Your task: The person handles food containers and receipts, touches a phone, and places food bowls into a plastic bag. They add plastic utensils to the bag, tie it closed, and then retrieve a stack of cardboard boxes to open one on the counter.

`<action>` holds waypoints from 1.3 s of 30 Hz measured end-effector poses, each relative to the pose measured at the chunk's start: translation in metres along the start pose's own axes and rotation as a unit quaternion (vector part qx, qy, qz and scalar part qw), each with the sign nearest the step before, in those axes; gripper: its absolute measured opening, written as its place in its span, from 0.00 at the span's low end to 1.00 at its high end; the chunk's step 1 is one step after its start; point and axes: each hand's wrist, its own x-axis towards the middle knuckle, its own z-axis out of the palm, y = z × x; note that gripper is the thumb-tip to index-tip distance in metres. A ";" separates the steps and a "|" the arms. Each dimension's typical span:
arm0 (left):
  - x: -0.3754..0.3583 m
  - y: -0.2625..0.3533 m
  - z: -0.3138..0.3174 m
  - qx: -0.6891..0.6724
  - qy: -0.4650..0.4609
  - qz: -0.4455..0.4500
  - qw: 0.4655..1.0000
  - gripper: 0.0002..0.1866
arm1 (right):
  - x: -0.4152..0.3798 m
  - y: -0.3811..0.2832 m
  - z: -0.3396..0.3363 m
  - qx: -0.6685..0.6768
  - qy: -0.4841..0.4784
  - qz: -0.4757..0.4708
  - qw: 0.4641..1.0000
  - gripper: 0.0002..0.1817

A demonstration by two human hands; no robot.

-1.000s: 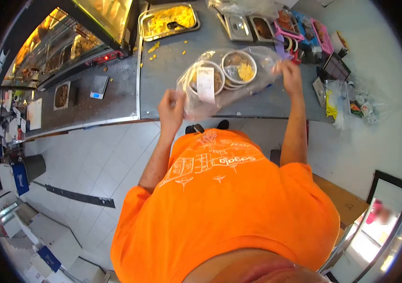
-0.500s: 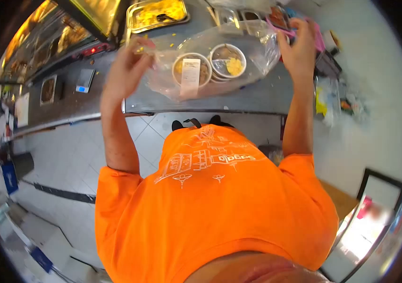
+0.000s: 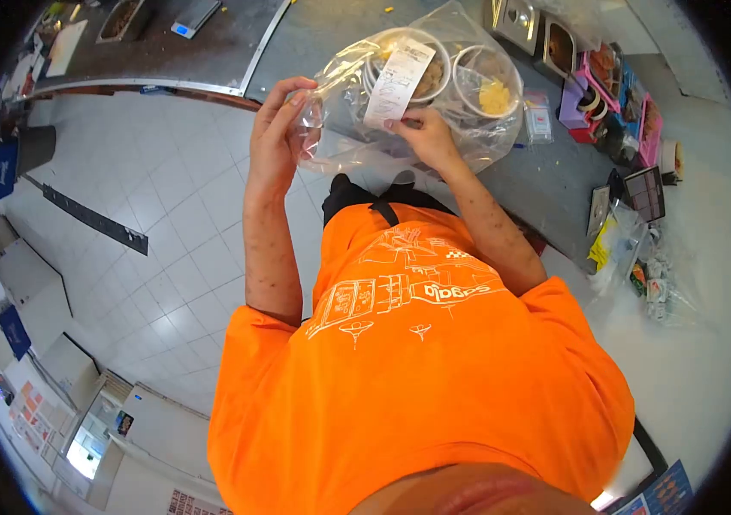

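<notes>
Right hand (image 3: 421, 136) pinches the receipt (image 3: 401, 81), left hand (image 3: 281, 129) grips the clear bag (image 3: 348, 148), and the shirt (image 3: 425, 378) reads "sagala".

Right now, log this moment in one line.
left hand: holds clear bag | right hand: at lower end of receipt | receipt: over left tub | right tub: beside it, both inside bag

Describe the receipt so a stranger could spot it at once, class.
At the grey counter, find the clear plastic bag holding round tubs. The receipt overlaps the picture-left tub, its lower end at the right hand. Unlike the tubs, it is a printed paper strip.
</notes>
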 end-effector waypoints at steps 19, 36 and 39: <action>-0.011 0.005 -0.011 0.467 0.076 0.295 0.830 0.17 | -0.048 -0.032 0.002 0.203 -0.015 0.114 0.972 0.19; 0.022 -0.062 -0.010 0.552 -0.163 -0.005 0.818 0.13 | -0.054 -0.020 -0.002 0.228 -0.034 0.072 0.970 0.17; 0.025 -0.073 -0.020 0.476 -0.242 0.017 0.846 0.12 | -0.054 -0.019 -0.002 0.232 -0.030 0.076 0.969 0.17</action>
